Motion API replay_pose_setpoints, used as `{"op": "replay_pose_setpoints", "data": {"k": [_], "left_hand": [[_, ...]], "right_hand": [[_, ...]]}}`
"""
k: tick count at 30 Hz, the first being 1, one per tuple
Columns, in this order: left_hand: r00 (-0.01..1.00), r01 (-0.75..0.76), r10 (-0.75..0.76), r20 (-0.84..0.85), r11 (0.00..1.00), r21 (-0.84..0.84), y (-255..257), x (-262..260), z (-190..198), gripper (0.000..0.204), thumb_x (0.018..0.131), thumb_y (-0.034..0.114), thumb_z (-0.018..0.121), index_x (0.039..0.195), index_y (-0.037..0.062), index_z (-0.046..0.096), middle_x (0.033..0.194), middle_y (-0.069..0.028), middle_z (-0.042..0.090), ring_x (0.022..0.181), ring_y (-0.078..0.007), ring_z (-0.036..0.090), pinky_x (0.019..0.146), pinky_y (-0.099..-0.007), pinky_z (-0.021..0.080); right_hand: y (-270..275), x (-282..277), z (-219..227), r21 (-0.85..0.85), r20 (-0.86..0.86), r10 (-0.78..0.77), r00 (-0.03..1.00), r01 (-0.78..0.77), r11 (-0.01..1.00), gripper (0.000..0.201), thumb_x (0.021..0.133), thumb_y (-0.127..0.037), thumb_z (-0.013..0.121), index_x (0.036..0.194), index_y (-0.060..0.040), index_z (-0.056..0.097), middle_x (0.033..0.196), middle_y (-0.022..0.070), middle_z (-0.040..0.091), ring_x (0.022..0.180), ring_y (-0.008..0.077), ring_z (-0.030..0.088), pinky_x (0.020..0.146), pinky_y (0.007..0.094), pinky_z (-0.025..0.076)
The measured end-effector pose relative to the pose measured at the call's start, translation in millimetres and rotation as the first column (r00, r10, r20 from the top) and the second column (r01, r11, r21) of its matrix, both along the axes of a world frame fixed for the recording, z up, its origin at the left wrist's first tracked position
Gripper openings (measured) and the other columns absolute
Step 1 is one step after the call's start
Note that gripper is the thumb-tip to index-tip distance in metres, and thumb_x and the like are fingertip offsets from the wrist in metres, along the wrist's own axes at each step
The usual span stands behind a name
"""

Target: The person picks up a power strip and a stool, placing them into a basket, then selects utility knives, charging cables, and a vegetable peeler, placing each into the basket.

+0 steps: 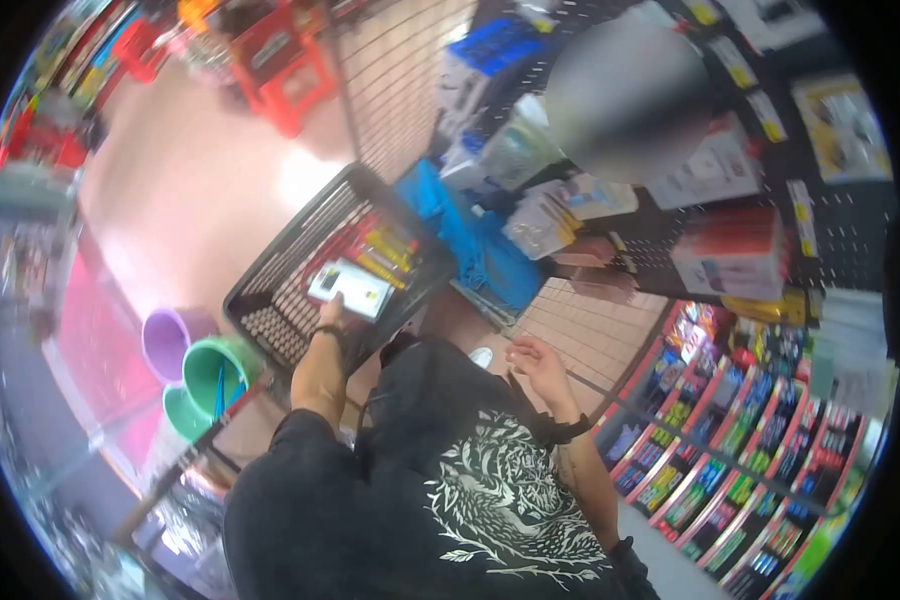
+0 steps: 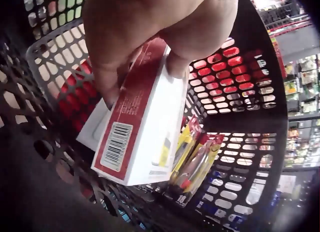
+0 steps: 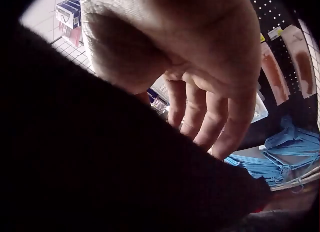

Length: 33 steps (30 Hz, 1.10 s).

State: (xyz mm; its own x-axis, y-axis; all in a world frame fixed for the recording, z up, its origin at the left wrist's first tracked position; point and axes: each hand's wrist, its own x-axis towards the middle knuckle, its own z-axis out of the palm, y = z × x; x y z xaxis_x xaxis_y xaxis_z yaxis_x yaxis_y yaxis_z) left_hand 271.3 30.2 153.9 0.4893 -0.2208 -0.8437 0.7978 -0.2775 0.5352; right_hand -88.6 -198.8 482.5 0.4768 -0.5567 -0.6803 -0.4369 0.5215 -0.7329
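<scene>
In the head view my left hand (image 1: 332,312) reaches into a dark shopping basket (image 1: 253,262) and grips a white box (image 1: 362,289). The left wrist view shows the left hand (image 2: 150,27) pinching that box (image 2: 145,122) between thumb and fingers; its red side carries a barcode. Beside it lie yellow-and-red blister packs (image 2: 197,164), also visible in the head view (image 1: 385,252). My right hand (image 1: 542,368) hangs in the air right of the basket, holding nothing. Its fingers are loosely bent in the right wrist view (image 3: 200,102).
Purple (image 1: 170,338) and green (image 1: 210,372) buckets stand left of the basket. Blue hangers (image 1: 490,255) hang beyond it, by a perforated display wall (image 1: 660,235) of packets. Racks of small packs (image 1: 730,450) stand at the right. A red stool (image 1: 288,85) is at the top.
</scene>
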Motion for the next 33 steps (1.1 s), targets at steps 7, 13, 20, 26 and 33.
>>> {"op": "replay_pose_setpoints", "data": {"k": [7,13,20,26,33], "left_hand": [[0.927,0.35,-0.342,0.154,0.936,-0.027,5,36,-85,0.041,0.081,0.014,0.06,0.118,-0.0035,0.054,0.109,-0.0226,0.063,0.099,-0.0371,0.064,0.083,-0.0439,0.053],[0.033,0.628,-0.537,0.843,0.667,0.4,-203,5,233,0.027,0.09,0.021,0.055,0.108,0.0029,0.061,0.1,-0.0198,0.066,0.096,-0.0374,0.063,0.083,-0.0428,0.049],[-0.028,0.941,-0.183,0.983,0.327,0.088,-381,-107,362,0.032,0.089,0.011,0.061,0.119,0.0011,0.057,0.11,-0.0157,0.063,0.101,-0.0242,0.063,0.085,-0.034,0.051],[-0.075,0.871,-0.109,0.991,0.476,0.119,-449,-144,311,0.062,0.082,0.016,0.065,0.135,0.0005,0.039,0.124,-0.0254,0.054,0.114,-0.0412,0.053,0.095,-0.0418,0.044],[0.313,0.946,-0.427,0.848,0.216,-0.24,-422,-142,325,0.033,0.094,0.006,0.056,0.126,-0.0029,0.051,0.116,-0.0088,0.063,0.108,-0.0161,0.057,0.096,-0.0315,0.043]], "right_hand": [[14,-8,-7,-0.165,-0.041,0.105,0.994,-0.111,0.98,0.035,0.086,-0.014,0.068,0.117,0.0003,0.059,0.105,0.0101,0.066,0.097,0.016,0.064,0.082,0.0277,0.051],[11,0,5,-0.264,0.017,0.087,0.996,-0.079,0.961,0.034,0.087,-0.017,0.068,0.116,-0.0005,0.06,0.106,0.0089,0.066,0.097,0.016,0.064,0.084,0.0285,0.051],[1,5,35,-0.398,-0.074,0.156,0.985,-0.173,0.901,0.036,0.086,-0.02,0.069,0.116,-0.0021,0.06,0.101,0.0078,0.068,0.09,0.0153,0.065,0.08,0.0285,0.052],[1,-37,32,-0.366,-0.033,0.049,0.998,-0.058,0.929,0.037,0.086,-0.022,0.07,0.117,-0.0039,0.06,0.1,0.0085,0.068,0.09,0.0162,0.066,0.079,0.0294,0.052],[-6,-71,19,-0.438,0.003,0.017,1.0,-0.014,0.899,0.038,0.086,-0.022,0.07,0.117,-0.0031,0.059,0.103,0.0092,0.068,0.093,0.0172,0.066,0.081,0.0291,0.052]]}}
